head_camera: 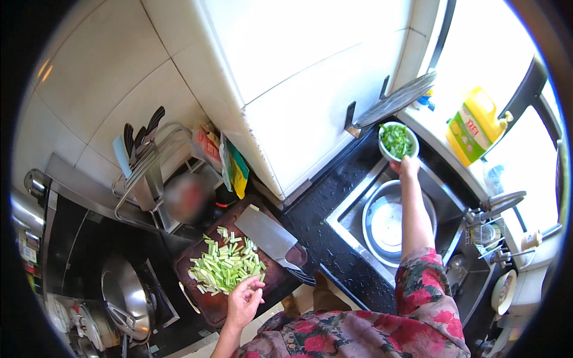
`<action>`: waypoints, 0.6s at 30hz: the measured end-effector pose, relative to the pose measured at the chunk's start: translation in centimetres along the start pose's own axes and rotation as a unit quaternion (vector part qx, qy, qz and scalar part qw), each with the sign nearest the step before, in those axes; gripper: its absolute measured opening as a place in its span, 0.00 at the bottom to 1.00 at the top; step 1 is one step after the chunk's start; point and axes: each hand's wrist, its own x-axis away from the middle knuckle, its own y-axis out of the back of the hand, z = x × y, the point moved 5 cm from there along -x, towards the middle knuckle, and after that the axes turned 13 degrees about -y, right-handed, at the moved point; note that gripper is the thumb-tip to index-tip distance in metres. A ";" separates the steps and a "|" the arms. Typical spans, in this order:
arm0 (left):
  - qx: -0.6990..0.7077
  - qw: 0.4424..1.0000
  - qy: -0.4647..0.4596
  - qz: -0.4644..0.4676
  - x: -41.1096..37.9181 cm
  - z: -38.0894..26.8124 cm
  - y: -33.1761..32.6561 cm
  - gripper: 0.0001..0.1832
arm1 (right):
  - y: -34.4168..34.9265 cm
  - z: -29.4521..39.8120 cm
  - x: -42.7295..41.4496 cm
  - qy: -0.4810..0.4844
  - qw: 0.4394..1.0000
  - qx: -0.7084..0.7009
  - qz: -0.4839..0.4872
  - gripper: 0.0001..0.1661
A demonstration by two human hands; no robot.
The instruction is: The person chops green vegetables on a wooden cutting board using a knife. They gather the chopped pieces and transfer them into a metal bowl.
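My right hand (405,167), arm stretched out past the sink, grips the near rim of a white bowl (384,151) of chopped green leaves (396,139). The bowl is at the far corner of the black counter; whether it rests there I cannot tell. My left hand (246,299) is over the near edge of a brown cutting board (215,308), fingers loosely curled, with nothing visible in it. Beside its fingertips lies a pile of cut pale-green stalks (228,264). A cleaver (267,232) lies flat on the board to the right of the pile, its dark handle towards me.
A metal basin (387,226) sits in the sink (347,223), near the faucet (479,215). A yellow jug (476,127) stands on the window ledge. Left are a knife rack (127,183) and a steel wok (125,291) on the stove. A tiled wall corner (268,179) juts between board and sink.
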 end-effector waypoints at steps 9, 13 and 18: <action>-0.008 0.995 0.048 -0.091 2.3 -0.1 0.2 0.18 | -3.2 -0.1 -5.7 -0.030 0.996 -0.050 0.074 0.17; -0.011 0.996 -0.014 -0.090 2.6 0.4 0.5 0.19 | -2.0 -2.2 -5.7 0.024 0.953 -0.110 0.281 0.34; -0.021 0.986 -0.067 -0.148 7.3 1.5 3.2 0.19 | -1.7 -6.1 7.0 -0.004 0.957 0.053 0.286 0.26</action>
